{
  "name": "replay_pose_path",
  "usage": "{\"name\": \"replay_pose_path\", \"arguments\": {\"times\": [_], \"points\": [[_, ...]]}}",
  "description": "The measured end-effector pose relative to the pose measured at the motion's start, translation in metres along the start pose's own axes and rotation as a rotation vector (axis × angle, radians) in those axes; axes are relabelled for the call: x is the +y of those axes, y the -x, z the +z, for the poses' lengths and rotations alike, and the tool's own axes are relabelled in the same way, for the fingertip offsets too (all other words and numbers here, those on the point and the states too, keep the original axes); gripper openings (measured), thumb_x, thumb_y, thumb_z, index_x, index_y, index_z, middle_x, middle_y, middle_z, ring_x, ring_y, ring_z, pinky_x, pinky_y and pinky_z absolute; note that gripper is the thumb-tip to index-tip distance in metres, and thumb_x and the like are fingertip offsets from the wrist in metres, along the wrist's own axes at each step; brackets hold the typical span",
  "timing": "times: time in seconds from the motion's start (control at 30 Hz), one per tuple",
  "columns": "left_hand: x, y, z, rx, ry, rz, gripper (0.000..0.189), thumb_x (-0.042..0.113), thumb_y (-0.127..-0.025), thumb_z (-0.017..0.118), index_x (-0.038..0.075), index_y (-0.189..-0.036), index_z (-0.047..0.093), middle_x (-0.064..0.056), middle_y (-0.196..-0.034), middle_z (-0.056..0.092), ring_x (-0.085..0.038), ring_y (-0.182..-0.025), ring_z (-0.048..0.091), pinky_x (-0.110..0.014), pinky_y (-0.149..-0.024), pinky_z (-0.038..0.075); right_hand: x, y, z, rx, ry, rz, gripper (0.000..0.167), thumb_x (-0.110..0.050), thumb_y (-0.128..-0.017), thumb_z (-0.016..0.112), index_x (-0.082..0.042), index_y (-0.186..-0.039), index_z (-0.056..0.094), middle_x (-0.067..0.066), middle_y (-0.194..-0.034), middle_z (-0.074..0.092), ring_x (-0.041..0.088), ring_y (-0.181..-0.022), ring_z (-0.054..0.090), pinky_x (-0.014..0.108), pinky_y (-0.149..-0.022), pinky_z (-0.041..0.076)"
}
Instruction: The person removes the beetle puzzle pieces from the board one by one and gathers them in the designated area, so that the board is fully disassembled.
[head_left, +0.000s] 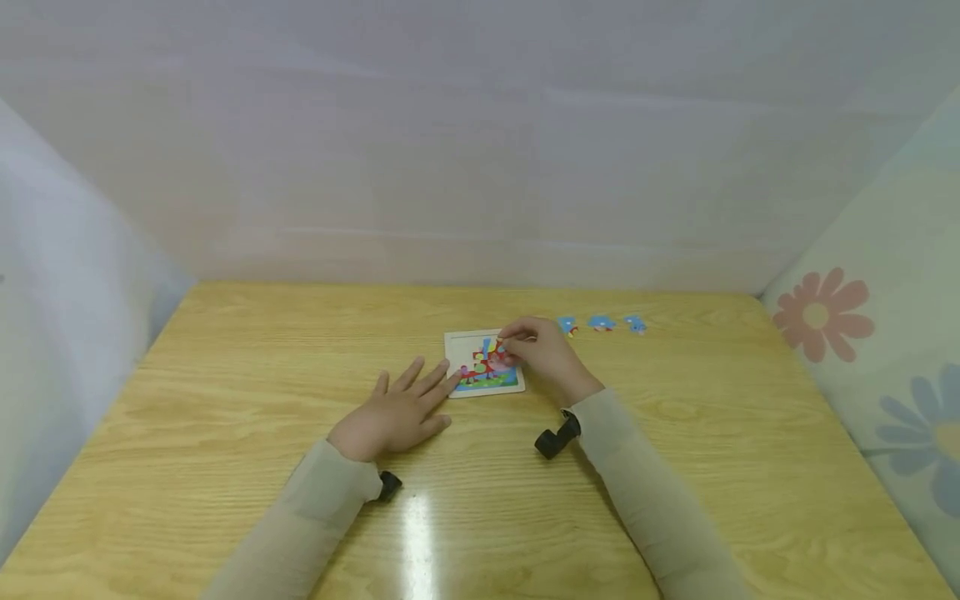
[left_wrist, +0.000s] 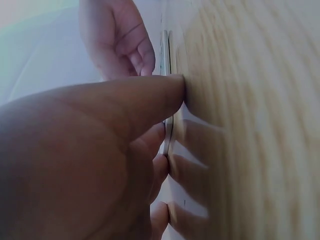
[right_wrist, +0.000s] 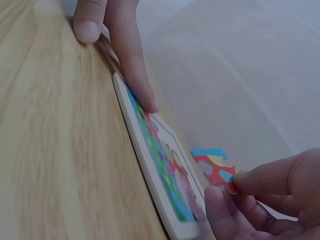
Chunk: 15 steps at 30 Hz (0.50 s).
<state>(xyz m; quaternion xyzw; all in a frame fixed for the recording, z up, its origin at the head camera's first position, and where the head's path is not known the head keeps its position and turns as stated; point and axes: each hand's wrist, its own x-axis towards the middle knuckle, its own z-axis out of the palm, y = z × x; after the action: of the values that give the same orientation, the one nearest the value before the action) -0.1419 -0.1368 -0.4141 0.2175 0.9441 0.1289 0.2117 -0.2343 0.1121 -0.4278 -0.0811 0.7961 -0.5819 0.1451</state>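
Note:
A small jigsaw board [head_left: 463, 344] with a pale frame lies on the table, its lower part filled with coloured pieces. My right hand [head_left: 547, 354] is over the board's right side. Between thumb and forefinger it pinches a jigsaw piece [right_wrist: 216, 164] in red, yellow and blue, tilted up above the board in the right wrist view. My left hand [head_left: 397, 414] lies spread on the table at the left, fingers straight. One of its fingertips [right_wrist: 147, 102] rests on the board's frame and reaches the pieces' edge.
Three loose blue-toned jigsaw pieces [head_left: 601, 322] lie in a row behind and right of the board. The wooden table [head_left: 225, 367] ends at a pale cloth backdrop [head_left: 450, 167]; a flower-patterned cloth [head_left: 900, 292] hangs at the right.

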Motion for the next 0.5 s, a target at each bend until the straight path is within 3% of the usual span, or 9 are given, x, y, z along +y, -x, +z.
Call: {"name": "replay_pose_path", "arguments": {"times": [0.27, 0.5], "points": [[-0.006, -0.003, 0.004, -0.020, -0.004, 0.008, 0.066, 0.047, -0.109, 0.039, 0.027, -0.165, 0.012, 0.002, -0.171, -0.001, -0.035, -0.155, -0.009, -0.072, -0.116, -0.002, 0.010, 0.009, -0.025, 0.036, -0.029, 0.037, 0.019, -0.006, -0.101, 0.061, 0.000, -0.118, 0.067, 0.016, -0.116, 0.065, 0.027, -0.095, 0.070, 0.033, -0.086, 0.059], [-0.007, -0.003, 0.002, -0.025, 0.019, 0.008, 0.067, 0.046, -0.108, 0.041, 0.028, -0.165, 0.010, 0.002, -0.171, -0.001, -0.035, -0.155, -0.011, -0.072, -0.115, -0.003, 0.012, 0.013, -0.046, 0.059, 0.030, 0.027, 0.020, -0.007, -0.101, 0.062, -0.001, -0.120, 0.067, 0.016, -0.118, 0.068, 0.027, -0.096, 0.071, 0.032, -0.085, 0.059]]}}
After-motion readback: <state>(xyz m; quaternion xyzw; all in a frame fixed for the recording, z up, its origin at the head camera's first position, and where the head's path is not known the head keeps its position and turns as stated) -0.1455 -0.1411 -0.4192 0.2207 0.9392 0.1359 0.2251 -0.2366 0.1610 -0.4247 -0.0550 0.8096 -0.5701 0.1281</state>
